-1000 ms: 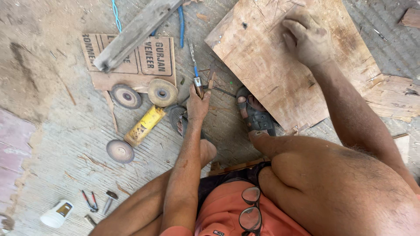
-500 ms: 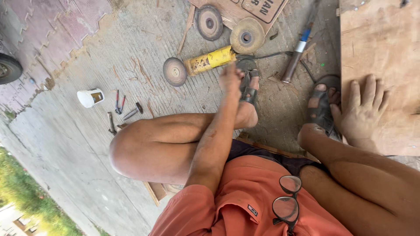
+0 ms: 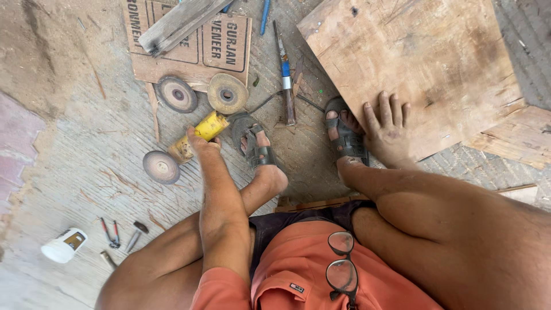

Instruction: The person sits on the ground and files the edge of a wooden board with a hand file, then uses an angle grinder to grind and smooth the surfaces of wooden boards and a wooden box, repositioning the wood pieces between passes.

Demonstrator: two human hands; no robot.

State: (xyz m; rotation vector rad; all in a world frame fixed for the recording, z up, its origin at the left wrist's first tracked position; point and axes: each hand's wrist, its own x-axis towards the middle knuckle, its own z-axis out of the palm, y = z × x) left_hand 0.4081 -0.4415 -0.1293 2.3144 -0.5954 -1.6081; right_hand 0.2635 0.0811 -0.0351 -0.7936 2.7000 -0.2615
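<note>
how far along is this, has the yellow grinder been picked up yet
Not yet. The left hand is on the yellow grinder, which lies on the ground; whether the fingers have closed cannot be seen. The right hand rests flat on the wooden board. Three loose discs lie nearby. The board shows no fresh work.

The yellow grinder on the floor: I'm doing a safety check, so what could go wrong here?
The left hand grips the yellow grinder close to a foot in an open sandal, so toes could be cut. Loose discs lie nearby and could be stepped on. The right hand rests flat on the rough plywood board, risking splinters.
</note>
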